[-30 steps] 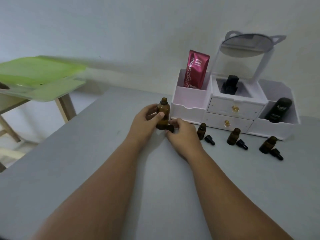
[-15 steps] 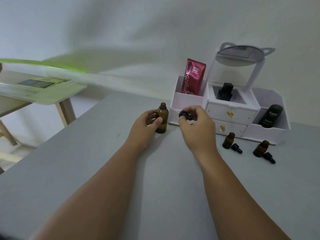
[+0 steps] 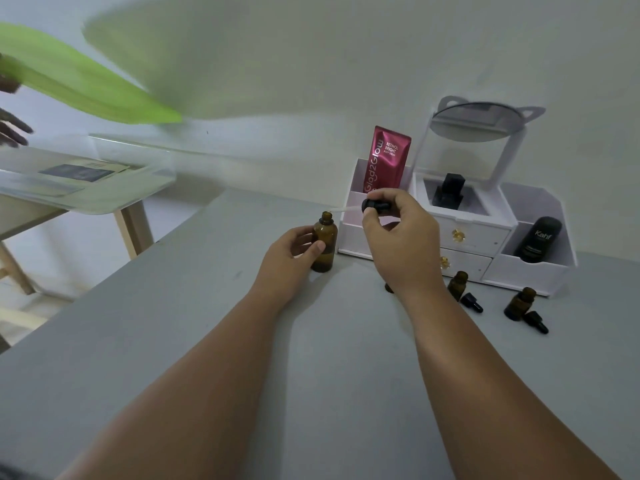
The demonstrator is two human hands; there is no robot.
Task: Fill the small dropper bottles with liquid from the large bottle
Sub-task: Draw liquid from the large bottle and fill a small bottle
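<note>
Left hand [image 3: 285, 261] grips the large amber bottle [image 3: 324, 249]; right hand [image 3: 403, 247] pinches a dropper [image 3: 374, 206]. It mostly hides one small bottle [image 3: 389, 289].

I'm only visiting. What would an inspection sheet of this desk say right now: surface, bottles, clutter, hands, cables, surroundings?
Surface: grey table.
Job's things: large amber bottle upright, uncapped; small dropper bottles standing open with black dropper caps lying beside them; one more bottle is mostly hidden behind the right wrist.
Clutter: white organiser with a mirror, holding a red Glad2Glow pouch and a black Kahf tube.
Hands: left hand grips the large amber bottle; right hand pinches a dropper, its pipette pointing at the bottle's mouth.
Cables: nothing seen.
Surroundings: glass-topped side table on the left, a blurred green shape above it, pale wall.
</note>
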